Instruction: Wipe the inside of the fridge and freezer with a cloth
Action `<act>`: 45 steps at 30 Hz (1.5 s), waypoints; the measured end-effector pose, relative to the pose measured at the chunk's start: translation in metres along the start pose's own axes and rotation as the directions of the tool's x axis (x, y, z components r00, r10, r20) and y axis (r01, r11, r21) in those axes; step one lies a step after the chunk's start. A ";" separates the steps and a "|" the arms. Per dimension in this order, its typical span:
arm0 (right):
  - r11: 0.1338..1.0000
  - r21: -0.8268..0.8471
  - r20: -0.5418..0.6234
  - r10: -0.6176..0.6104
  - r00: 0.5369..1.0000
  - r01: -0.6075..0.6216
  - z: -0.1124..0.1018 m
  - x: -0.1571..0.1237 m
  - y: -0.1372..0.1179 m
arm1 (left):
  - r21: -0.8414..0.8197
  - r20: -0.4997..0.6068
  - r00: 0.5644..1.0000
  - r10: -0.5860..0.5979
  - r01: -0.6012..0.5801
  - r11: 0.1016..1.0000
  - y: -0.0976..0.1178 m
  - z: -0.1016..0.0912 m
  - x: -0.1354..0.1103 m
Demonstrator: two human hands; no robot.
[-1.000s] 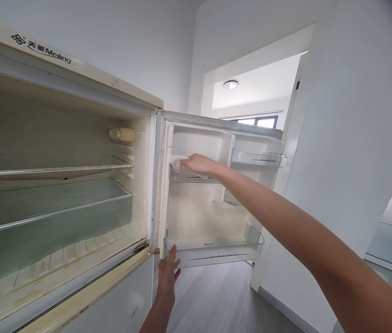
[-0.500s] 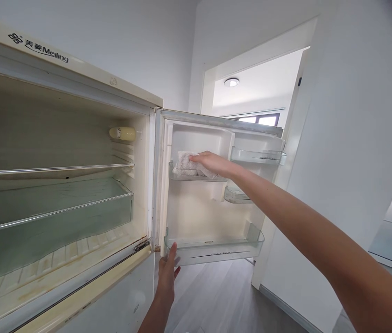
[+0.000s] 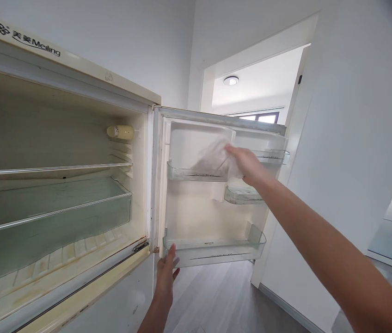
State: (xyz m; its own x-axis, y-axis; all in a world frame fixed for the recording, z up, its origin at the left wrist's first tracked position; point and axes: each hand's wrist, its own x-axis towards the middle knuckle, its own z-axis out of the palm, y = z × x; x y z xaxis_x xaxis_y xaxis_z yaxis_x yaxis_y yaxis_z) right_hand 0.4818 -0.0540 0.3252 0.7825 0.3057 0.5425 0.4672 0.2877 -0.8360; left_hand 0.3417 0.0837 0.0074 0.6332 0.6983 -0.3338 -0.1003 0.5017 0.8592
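White cloth [image 3: 213, 157], blurred, is bunched in the closed fingers of the right hand [image 3: 248, 162] and pressed against the inner wall of the open fridge door [image 3: 196, 217], above the upper door shelf [image 3: 196, 173]. Left hand [image 3: 165, 277], fingers open and flat, props the door's lower edge by the bottom door bin [image 3: 217, 252], apparently steadying it. Small side shelves [image 3: 244, 194] crowd the right hand's reach.

Our right arm stretches forward and up, its hand [image 3: 248, 163] with fingers closed. Our left hand [image 3: 166, 277] rises from below, fingers straight and pointing up.
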 end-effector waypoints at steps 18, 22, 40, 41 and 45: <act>0.913 -0.167 -0.551 -0.399 0.733 0.372 0.011 -0.082 0.092 | -0.037 -0.013 1.000 0.003 -0.003 0.999 0.000 0.001 -0.003; 0.829 -0.330 -0.296 -0.545 0.784 0.452 0.037 -0.066 0.118 | -0.030 0.006 1.000 0.004 -0.004 1.000 0.000 0.000 -0.003; 0.602 -0.545 0.035 -0.679 0.733 0.583 0.117 -0.090 0.124 | -0.019 -0.018 1.000 0.017 -0.017 1.000 0.001 0.004 -0.003; 0.609 -0.523 0.066 -0.668 0.741 0.596 0.122 -0.091 0.123 | -0.017 -0.018 1.000 0.018 -0.019 1.000 0.001 0.004 -0.002; 0.623 -0.441 0.211 -0.628 0.749 0.646 0.134 -0.091 0.117 | -0.009 -0.015 1.000 0.021 -0.021 1.000 0.002 0.004 -0.002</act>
State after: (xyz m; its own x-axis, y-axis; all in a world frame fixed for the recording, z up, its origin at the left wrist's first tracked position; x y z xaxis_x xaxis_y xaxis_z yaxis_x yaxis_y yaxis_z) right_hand 0.4097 0.0735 0.1888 0.2061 0.2395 0.9488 0.9781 -0.0233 -0.2066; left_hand 0.3434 0.0809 0.0110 0.6194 0.7161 -0.3218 -0.1202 0.4915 0.8625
